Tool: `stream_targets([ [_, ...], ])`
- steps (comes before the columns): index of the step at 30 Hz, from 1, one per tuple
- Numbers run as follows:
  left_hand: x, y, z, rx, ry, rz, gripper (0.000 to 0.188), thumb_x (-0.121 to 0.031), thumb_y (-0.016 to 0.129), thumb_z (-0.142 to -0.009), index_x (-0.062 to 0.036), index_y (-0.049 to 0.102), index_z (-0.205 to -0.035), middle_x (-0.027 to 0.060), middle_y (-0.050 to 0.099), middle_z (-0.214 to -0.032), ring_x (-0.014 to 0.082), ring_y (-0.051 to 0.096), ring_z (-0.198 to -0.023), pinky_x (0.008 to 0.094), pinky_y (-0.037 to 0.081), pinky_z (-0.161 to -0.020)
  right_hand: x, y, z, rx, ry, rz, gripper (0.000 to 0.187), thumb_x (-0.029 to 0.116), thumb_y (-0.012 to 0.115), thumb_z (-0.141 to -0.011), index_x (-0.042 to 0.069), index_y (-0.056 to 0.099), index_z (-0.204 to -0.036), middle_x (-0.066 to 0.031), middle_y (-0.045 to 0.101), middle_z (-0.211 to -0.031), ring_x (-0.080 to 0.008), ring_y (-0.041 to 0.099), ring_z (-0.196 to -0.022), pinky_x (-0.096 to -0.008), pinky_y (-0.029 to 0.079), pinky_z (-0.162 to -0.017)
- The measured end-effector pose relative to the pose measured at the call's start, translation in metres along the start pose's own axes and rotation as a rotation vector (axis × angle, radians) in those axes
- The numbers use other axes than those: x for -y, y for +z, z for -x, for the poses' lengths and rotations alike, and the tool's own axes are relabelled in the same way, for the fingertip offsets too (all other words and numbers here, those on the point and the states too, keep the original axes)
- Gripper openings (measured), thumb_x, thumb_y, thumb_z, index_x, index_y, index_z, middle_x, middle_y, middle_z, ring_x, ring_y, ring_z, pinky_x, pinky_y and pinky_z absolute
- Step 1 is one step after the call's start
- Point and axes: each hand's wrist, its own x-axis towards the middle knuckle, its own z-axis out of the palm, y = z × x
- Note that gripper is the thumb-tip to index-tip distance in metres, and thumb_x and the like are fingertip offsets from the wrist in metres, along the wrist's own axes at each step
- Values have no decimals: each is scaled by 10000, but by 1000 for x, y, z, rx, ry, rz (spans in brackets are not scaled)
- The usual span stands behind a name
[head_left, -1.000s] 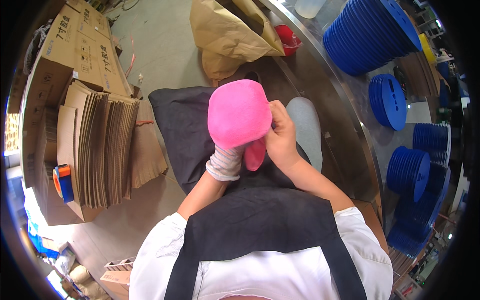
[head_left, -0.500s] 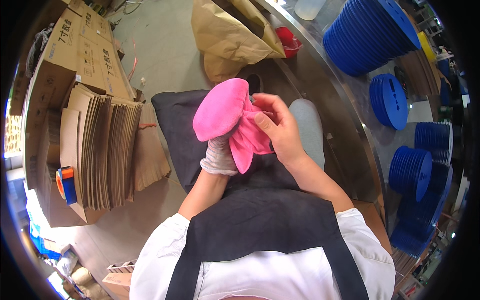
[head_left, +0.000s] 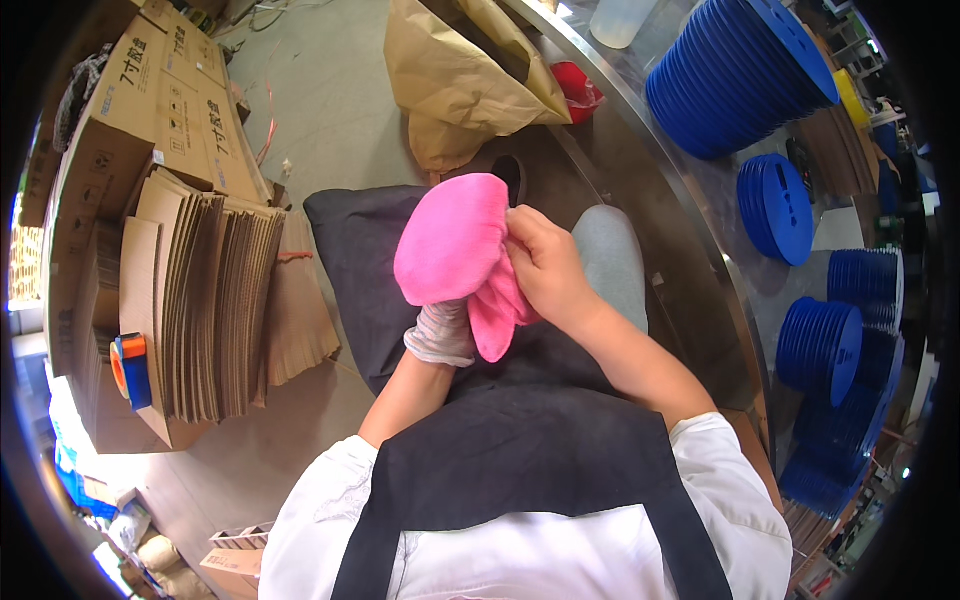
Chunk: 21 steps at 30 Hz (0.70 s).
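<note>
can see dark print (head_left: 130, 62) on cartons (head_left: 150, 105), upper left; at centre, pinches pink cloth (head_left: 450, 240) in right grip (head_left: 547, 262), covering gloved left grip (head_left: 442, 328); cannot tell its curl.

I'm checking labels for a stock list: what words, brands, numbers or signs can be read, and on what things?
I won't copy printed wording, only tell where it stands:
Cardboard boxes, upper left: large dark characters with a numeral, a smaller blue mark, dark pictogram signs.
Carton, lower left: faint print, too small to read.
Pink fabric: no print visible.
</note>
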Motion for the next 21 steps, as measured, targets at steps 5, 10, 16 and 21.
stream_targets([
  [5,6,-5,-4,20,5,46,667,-358,785,-756,-71,494,-1283,60,545,-1249,198,522,-1162,341,420,-1022,-10,3,-7,36,189,-268,246,14,489,-908,-19,589,-1131,-113,663,-994,-148,608,-911,-274,472,-820],
  [10,-3,14,-5,-25,45,34,662,-361,786,-748,-67,500,-1268,69,545,-1246,210,526,-1154,346,414,-1031,-20,10,-4,-54,232,-132,146,114,566,-891,-23,604,-923,-135,637,-753,-174,596,-677,-298,473,-659],
  [16,-2,-8,-19,-44,147,176,551,-356,757,-782,-70,535,-1197,62,575,-1144,211,557,-1080,339,457,-968,-30,2,6,-37,323,-21,171,152,583,-897,-1,619,-830,-76,595,-628,-121,541,-591,-269,432,-577],
  [21,-15,-4,-27,-8,215,122,578,-401,734,-789,-72,518,-1212,84,565,-1134,258,554,-1061,390,453,-966,-5,-17,10,-188,-16,80,262,184,671,-847,17,616,-1041,-125,630,-1025,-230,622,-919,-314,484,-815],
])
